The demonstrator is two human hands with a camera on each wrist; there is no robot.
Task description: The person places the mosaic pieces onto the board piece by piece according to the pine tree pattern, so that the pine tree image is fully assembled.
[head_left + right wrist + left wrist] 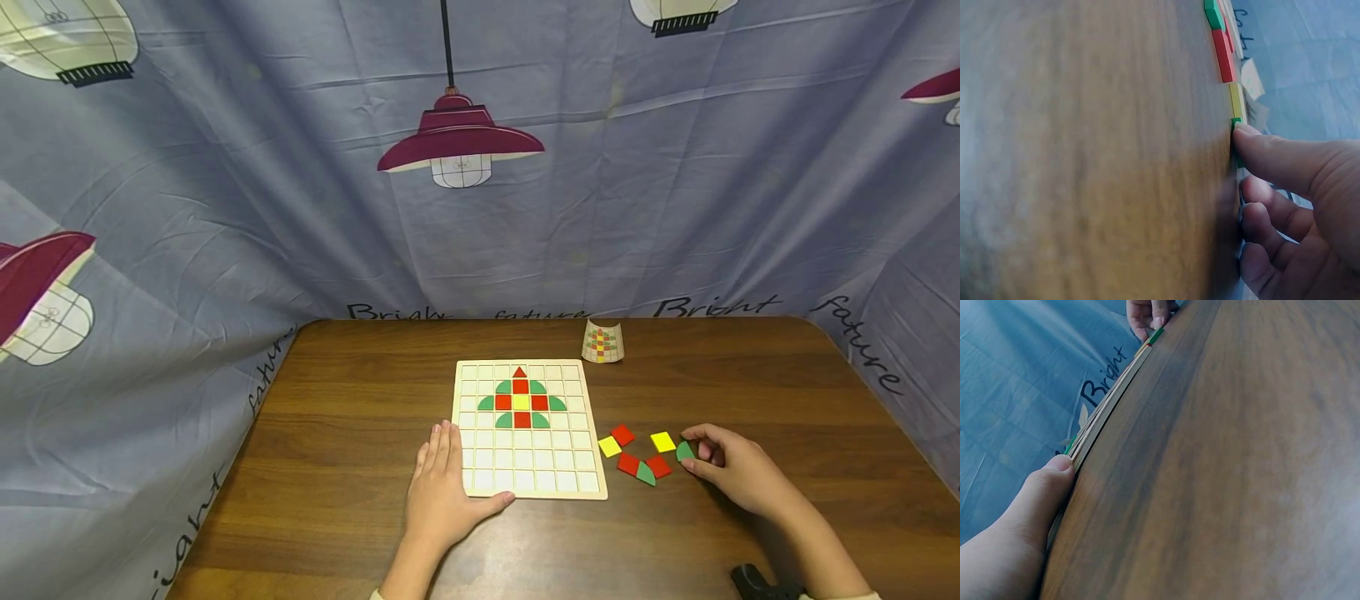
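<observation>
A pale wooden grid board (534, 481) lies flat on the table, with red, green and yellow tiles forming a tree-like shape in its upper half. My left hand (438, 504) rests at the board's lower left corner, fingers straight along the left side and thumb on the front edge. To the right, my right hand (742, 475) pinches a green quarter-circle tile (684, 451) between thumb and index finger, at table level. Beside it lie a yellow square (663, 442), a red square (658, 466) and another green quarter-circle (646, 474).
Nearer the board are another yellow square (610, 447) and two red squares, one of them the upper red square (622, 435). A curled pattern card (602, 343) stands behind the board. A black object (757, 581) shows by my right forearm. Printed cloth (570, 233) hangs behind the table.
</observation>
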